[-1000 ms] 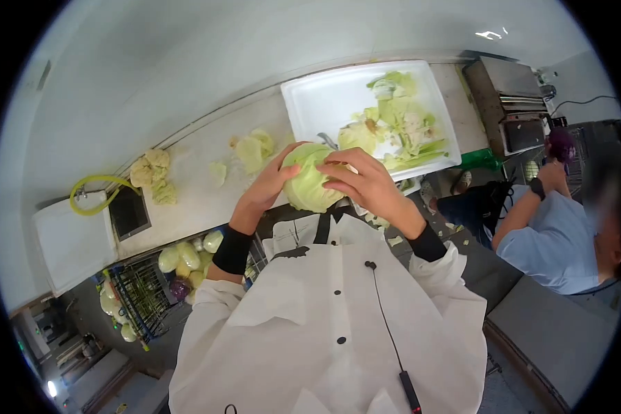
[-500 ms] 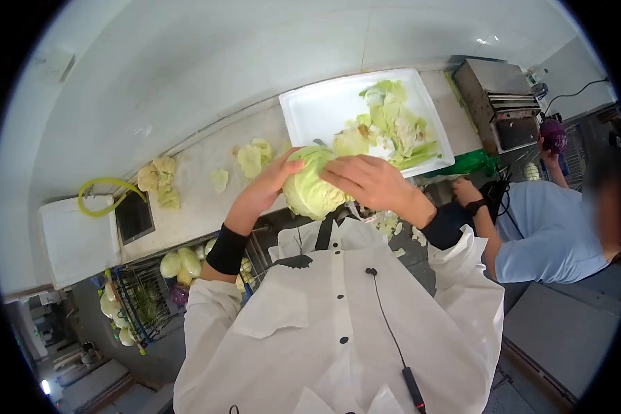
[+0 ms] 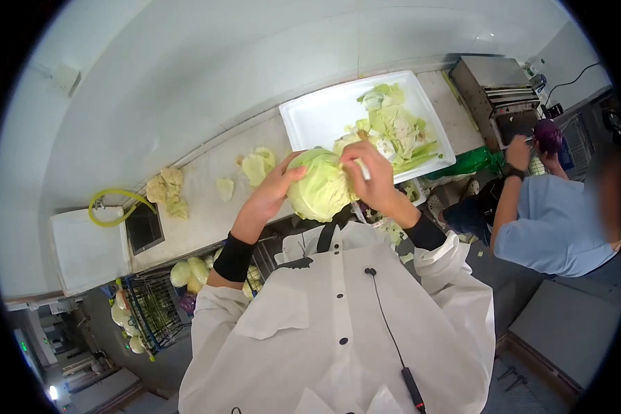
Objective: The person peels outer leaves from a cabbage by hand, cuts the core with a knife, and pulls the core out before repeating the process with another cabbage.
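A pale green cabbage [image 3: 320, 185] is held up in front of my chest, over the near edge of the counter. My left hand [image 3: 272, 190] grips it from the left side, thumb across its face. At the cabbage's upper right, my right hand [image 3: 371, 176] has its fingers curled and pinched against the outer leaves; the exact bit between the fingertips is hard to make out. Just behind is a white tray [image 3: 317, 114] with torn cabbage leaves [image 3: 400, 127] in its right part.
Loose leaves [image 3: 257, 166] and browned trimmings [image 3: 167, 190] lie on the counter [image 3: 203, 155]. A yellow hose [image 3: 98, 221] loops over the sink at left. Below stands a crate of vegetables [image 3: 155, 310]. At right, a co-worker [image 3: 545, 221] holds a purple cabbage [image 3: 548, 136] near a metal machine [image 3: 493, 72].
My right hand has gone from lying flatter over the cabbage to curled fingers at its right edge. The co-worker's free hand has risen toward the purple cabbage.
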The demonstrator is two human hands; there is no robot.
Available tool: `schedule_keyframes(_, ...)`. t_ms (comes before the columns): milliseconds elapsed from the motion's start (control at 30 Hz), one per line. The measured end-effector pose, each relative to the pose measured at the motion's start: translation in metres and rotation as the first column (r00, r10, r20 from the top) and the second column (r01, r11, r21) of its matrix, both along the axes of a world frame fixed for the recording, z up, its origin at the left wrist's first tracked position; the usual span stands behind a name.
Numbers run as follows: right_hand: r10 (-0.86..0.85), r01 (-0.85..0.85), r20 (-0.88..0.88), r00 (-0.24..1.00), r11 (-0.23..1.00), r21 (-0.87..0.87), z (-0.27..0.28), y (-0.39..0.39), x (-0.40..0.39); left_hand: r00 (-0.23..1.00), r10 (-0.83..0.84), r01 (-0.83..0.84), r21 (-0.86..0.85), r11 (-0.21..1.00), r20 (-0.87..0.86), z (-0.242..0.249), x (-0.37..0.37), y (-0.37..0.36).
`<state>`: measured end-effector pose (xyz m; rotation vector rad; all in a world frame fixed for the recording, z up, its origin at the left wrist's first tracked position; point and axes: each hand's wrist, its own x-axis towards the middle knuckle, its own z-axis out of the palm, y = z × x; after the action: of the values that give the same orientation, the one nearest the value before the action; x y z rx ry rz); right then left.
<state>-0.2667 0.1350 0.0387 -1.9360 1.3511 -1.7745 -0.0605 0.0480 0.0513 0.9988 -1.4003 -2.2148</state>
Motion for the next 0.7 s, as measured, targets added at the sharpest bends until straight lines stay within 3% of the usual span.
schedule_keyframes(33, -0.002, 0.002, 0.000, 1.000, 1.000, -0.002, -0.006, -0.001, -0.003, 1.000, 0.016, -0.016, -0.003, 1.000, -0.021, -0.001, 0.001, 0.001)
schedule_keyframes(100, 0.027, -0.075, 0.300, 0.954, 0.986, 0.149, -0.018, -0.005, -0.009, 0.998, 0.032, -0.033, -0.009, 0.999, -0.045, 0.001, 0.002, -0.001)
schedule_keyframes(233, -0.013, -0.054, 0.315, 0.949, 0.978, 0.203, -0.006, 0.002, -0.007, 0.997, -0.010, -0.002, -0.138, 0.990, -0.083, 0.006, 0.008, -0.006)
schedule_keyframes(300, -0.013, -0.004, 0.138, 0.990, 0.992, 0.125, 0.008, 0.003, -0.006, 0.998, -0.021, 0.011, -0.187, 0.982, -0.055, 0.009, 0.006, -0.007)
schedule_keyframes(333, -0.012, -0.006, 0.139, 0.990, 0.992, 0.125, 0.014, 0.003, -0.005, 0.999, -0.012, 0.006, -0.169, 0.986, -0.035, 0.011, 0.005, -0.007)
schedule_keyframes(433, 0.136, -0.142, 0.062, 0.989, 0.984, 0.107, 0.022, 0.002, -0.001, 1.000, -0.017, 0.017, -0.161, 0.987, 0.006, 0.008, 0.007, -0.008)
schedule_keyframes(500, 0.205, -0.206, 0.027, 0.978, 0.957, 0.203, 0.023, 0.002, -0.004, 0.999, -0.030, 0.033, -0.172, 0.985, 0.020, 0.008, 0.007, -0.009)
schedule_keyframes(700, 0.403, -0.422, 0.138, 0.905, 0.811, 0.404, 0.025, -0.010, -0.021, 0.991, -0.116, 0.128, -0.227, 0.965, 0.066, 0.010, 0.009, -0.014)
